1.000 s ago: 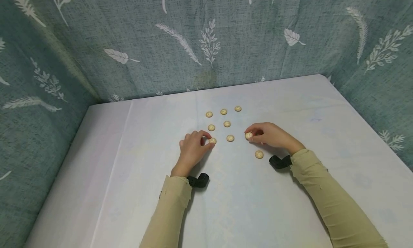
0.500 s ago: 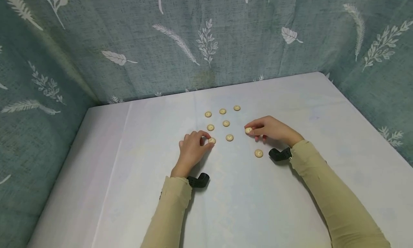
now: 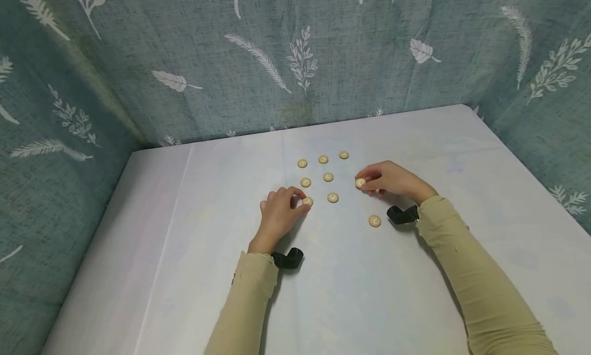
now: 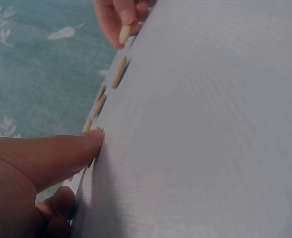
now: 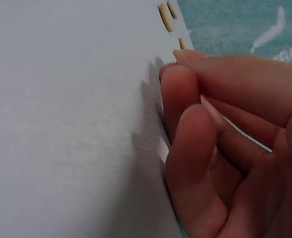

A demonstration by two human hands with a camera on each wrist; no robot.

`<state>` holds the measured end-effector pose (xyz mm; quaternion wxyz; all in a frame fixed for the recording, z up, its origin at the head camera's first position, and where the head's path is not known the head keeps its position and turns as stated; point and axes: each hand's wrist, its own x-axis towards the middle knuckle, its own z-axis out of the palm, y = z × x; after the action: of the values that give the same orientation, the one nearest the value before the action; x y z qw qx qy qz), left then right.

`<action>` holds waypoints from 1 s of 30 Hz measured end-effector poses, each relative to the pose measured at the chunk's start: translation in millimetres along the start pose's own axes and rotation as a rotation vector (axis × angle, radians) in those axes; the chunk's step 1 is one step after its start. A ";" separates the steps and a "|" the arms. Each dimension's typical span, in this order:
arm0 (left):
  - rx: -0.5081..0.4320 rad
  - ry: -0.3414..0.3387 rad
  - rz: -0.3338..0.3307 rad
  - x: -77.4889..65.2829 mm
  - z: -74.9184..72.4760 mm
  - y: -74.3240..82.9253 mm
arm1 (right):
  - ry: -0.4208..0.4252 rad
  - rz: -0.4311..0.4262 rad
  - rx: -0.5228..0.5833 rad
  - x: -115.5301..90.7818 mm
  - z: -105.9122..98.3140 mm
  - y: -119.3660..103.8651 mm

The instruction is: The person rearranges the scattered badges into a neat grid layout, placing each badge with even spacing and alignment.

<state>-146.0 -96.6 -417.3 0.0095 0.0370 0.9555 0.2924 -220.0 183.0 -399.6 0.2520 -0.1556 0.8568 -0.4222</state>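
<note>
Small round wooden discs with dark marks on their faces lie in loose rows on the white table. My left hand [image 3: 278, 215] pinches the near-left disc [image 3: 308, 202] by its edges between thumb and forefinger, at table level. Across from it, my right hand [image 3: 393, 179] holds another disc [image 3: 360, 182] between thumb and fingertips. In the left wrist view that held disc [image 4: 125, 34] is tilted and looks slightly raised. Between the hands lies one disc [image 3: 333, 197]. Another disc [image 3: 375, 221] lies nearer me, below the right hand. The marks are too small to read.
Behind the hands lie several more discs, among them a middle one [image 3: 328, 177] and a back-right one [image 3: 343, 155]. The white table [image 3: 184, 273] meets a green leaf-patterned curtain [image 3: 258, 88] at the back and sides. Black wrist mounts [image 3: 288, 258] jut inward from both sleeves.
My right hand has moved a little away from me with its disc, widening the gap to the near-right disc. The left hand keeps its place on the table; the head view has shifted slightly.
</note>
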 end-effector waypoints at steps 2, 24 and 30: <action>-0.002 -0.003 -0.003 0.0 0.0 0.6 | 0.012 -0.006 -0.004 0.7 -0.9 -1.1; 0.009 -0.003 -0.003 -0.4 1.2 -0.7 | 0.162 0.135 0.053 19.0 4.9 -8.7; 0.005 0.000 -0.003 0.0 0.7 -0.2 | 0.232 0.169 0.070 19.4 9.0 -10.1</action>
<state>-146.0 -96.3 -418.0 0.0099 0.0358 0.9562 0.2902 -230.3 161.8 -401.9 0.1913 -0.0244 0.8748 -0.4443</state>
